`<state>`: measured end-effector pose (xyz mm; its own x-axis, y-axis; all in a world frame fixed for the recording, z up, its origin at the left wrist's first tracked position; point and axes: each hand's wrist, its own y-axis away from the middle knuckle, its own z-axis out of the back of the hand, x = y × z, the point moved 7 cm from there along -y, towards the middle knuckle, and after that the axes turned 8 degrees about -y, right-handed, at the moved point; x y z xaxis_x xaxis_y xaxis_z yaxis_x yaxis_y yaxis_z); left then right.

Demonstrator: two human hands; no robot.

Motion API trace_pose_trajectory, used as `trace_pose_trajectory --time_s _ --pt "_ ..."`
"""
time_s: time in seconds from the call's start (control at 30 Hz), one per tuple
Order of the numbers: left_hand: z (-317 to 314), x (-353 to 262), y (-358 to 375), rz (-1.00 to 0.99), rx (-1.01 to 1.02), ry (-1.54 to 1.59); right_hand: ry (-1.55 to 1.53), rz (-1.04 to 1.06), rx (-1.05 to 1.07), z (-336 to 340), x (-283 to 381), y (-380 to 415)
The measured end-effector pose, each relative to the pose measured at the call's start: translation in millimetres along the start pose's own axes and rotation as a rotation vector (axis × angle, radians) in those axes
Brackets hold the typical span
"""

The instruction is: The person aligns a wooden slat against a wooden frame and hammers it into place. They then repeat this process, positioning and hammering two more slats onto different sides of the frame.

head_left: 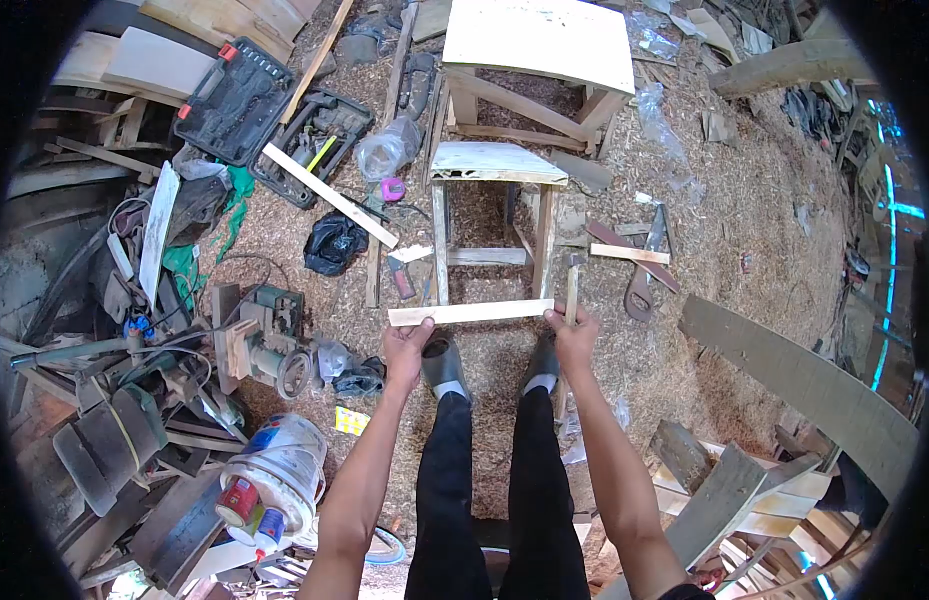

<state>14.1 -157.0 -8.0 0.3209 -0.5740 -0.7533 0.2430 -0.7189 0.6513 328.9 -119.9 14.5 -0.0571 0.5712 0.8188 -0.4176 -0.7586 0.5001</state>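
Note:
A pale wooden strip [471,313] lies crosswise between my hands, level with the feet of a small wooden stool [499,162]. My left hand [408,352] pinches its left end between thumb and fingers. At the other end my right hand [575,338] grips the strip with the thumb and also has a hammer [572,280] in its fingers, head pointing away from me. The stool stands upright just beyond the strip, with a worn white top and open wooden legs. My shoes flank the space below the strip.
A larger white-topped table [539,40] stands behind the stool. To the right lie a handsaw [640,290] and wood scraps. On the left are an open tool case [234,100], a pink tape measure [392,189], a machine with a handwheel [292,375] and a bucket [284,455]. Wood shavings cover the floor.

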Motion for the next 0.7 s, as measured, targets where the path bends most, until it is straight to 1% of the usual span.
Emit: trace_pose_trajectory --time_s 0.03,0.23,0.27,0.3,0.37,0.43,0.47,0.5,0.53,0.57,0.63,0.7 --pt "1 1 0 -0.001 -0.001 -0.001 -0.028 0.079 0.009 -1 2 0" --pt "1 2 -2 0.003 0.012 -0.014 0.006 0.051 0.001 -1 8 4" --pt "2 0 -4 -0.012 -0.005 -0.067 0.006 0.053 0.000 -2 11 3" --pt "4 -2 -5 -0.026 -0.023 -0.122 -0.026 0.034 0.007 -3 12 4" --pt "3 -4 -9 -0.024 -0.012 -0.126 -0.056 0.013 0.014 -4 16 3" --pt "-3 -14 -12 -0.023 -0.003 -0.130 0.016 -0.076 -0.005 -5 17 -1" --pt "-5 -21 -14 -0.052 -0.006 -0.102 0.018 -0.078 -0.006 -6 15 -5" --pt "-7 -26 -17 -0.081 -0.008 -0.075 0.022 -0.029 -0.010 -7 17 -9" --pt "-9 -31 -20 -0.094 -0.011 -0.112 0.024 0.022 -0.014 -9 21 -13" --pt "-12 -35 -23 -0.093 -0.011 -0.113 0.024 0.021 -0.014 -10 21 -17" --pt "-16 -46 -28 -0.151 -0.075 -0.089 0.075 0.031 -0.012 -13 46 -20" --pt "-19 -51 -37 -0.144 -0.060 -0.101 0.060 0.020 -0.009 -18 53 -30"
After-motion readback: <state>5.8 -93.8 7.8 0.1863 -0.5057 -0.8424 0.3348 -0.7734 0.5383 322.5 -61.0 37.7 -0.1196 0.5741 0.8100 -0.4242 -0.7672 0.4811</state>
